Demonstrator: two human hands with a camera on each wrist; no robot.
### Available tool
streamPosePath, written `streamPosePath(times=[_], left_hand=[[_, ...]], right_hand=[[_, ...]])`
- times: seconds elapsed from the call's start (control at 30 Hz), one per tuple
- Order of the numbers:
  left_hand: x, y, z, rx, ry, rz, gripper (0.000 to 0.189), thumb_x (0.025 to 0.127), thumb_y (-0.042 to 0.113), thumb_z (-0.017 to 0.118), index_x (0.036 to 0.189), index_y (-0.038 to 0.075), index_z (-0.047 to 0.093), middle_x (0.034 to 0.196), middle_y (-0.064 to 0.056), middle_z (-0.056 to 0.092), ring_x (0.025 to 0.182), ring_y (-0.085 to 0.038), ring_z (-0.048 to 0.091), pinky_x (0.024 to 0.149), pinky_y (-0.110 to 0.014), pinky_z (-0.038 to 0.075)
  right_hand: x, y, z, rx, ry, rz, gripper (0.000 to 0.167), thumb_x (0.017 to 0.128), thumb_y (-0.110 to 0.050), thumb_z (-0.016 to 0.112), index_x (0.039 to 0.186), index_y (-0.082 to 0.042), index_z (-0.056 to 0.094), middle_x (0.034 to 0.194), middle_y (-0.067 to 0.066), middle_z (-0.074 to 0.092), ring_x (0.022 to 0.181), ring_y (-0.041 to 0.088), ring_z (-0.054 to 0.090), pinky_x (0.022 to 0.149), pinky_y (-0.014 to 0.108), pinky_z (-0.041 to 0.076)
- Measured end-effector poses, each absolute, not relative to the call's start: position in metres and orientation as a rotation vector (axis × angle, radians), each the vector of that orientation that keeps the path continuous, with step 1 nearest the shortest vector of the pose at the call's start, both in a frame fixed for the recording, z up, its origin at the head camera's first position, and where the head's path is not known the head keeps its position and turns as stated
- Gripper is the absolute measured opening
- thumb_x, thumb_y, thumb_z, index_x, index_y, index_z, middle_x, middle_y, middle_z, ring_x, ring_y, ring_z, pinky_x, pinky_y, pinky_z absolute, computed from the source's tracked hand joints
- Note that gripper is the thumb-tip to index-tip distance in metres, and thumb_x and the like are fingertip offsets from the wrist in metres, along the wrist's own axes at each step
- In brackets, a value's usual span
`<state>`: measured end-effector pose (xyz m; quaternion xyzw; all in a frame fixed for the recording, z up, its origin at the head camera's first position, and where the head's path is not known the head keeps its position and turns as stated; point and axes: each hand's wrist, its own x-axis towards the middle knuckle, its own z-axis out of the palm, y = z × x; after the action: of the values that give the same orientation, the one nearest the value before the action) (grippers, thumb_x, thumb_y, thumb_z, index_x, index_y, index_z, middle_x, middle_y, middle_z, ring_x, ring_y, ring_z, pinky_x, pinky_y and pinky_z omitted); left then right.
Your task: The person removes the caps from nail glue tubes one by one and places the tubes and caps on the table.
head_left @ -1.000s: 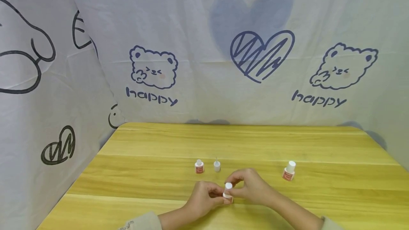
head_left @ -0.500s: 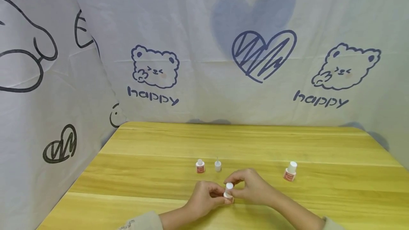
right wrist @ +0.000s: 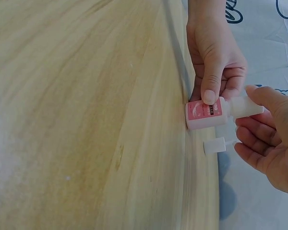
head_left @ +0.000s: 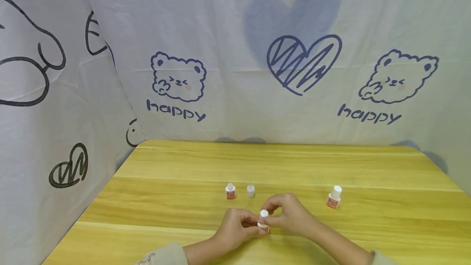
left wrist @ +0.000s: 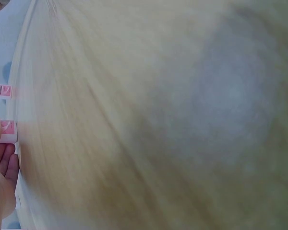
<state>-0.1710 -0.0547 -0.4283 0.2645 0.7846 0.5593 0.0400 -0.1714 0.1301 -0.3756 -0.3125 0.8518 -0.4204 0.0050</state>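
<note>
Soft, even light falls on the yellow wood-grain surface (head_left: pixel 176 167) in the head view, while the white printed cloth (head_left: pixel 235 23) behind looks greyish. The left wrist view is hazy: the grain blurs, a pale glare patch (left wrist: pixel 235 100) spreads at right, and the surface's edge bows at far left. The right wrist view is dimmer yet sharper; the small white plastic bottle (right wrist: pixel 209 120) has a crisp pink label (right wrist: pixel 200 111), and faint glare whitens the left border.
</note>
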Motion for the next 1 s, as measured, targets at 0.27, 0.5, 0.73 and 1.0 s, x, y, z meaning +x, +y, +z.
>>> streamPosePath(times=[0.27,0.5,0.73,1.0], left_hand=[[-0.171,-0.055,-0.428,0.807,2.376,1.74,0.018,0.075,0.013,0.076,0.087,0.0,0.073,0.082,-0.013,0.072,0.071,-0.007,0.069,0.063,-0.013,0.053],[-0.171,-0.054,-0.429,0.808,2.4,1.73,0.017,0.075,0.011,0.076,0.086,-0.001,0.073,0.08,-0.013,0.072,0.07,-0.002,0.067,0.062,-0.013,0.053],[-0.171,-0.054,-0.428,0.8,2.411,1.716,0.016,0.074,0.008,0.076,0.084,-0.003,0.072,0.08,-0.015,0.072,0.07,-0.002,0.067,0.063,-0.013,0.053],[-0.171,-0.055,-0.427,0.812,2.405,1.726,0.016,0.074,0.01,0.076,0.084,-0.002,0.073,0.081,-0.015,0.072,0.071,-0.007,0.068,0.062,-0.012,0.053]], right_hand=[[-0.173,0.131,-0.374,-0.996,2.648,-1.289,0.007,0.079,-0.015,0.073,0.081,-0.009,0.07,0.077,-0.001,0.07,0.073,-0.002,0.06,0.072,0.031,0.055],[-0.174,0.131,-0.373,-1.037,2.62,-1.28,0.006,0.08,-0.011,0.07,0.084,-0.006,0.071,0.084,0.003,0.072,0.077,0.0,0.061,0.075,0.031,0.055],[-0.173,0.132,-0.367,-1.012,2.61,-1.258,0.011,0.082,-0.011,0.068,0.089,-0.003,0.07,0.091,0.008,0.071,0.082,0.004,0.062,0.078,0.033,0.055],[-0.174,0.135,-0.365,-1.027,2.62,-1.221,0.012,0.085,-0.013,0.067,0.09,-0.002,0.069,0.091,0.007,0.071,0.082,0.003,0.061,0.075,0.032,0.055]])
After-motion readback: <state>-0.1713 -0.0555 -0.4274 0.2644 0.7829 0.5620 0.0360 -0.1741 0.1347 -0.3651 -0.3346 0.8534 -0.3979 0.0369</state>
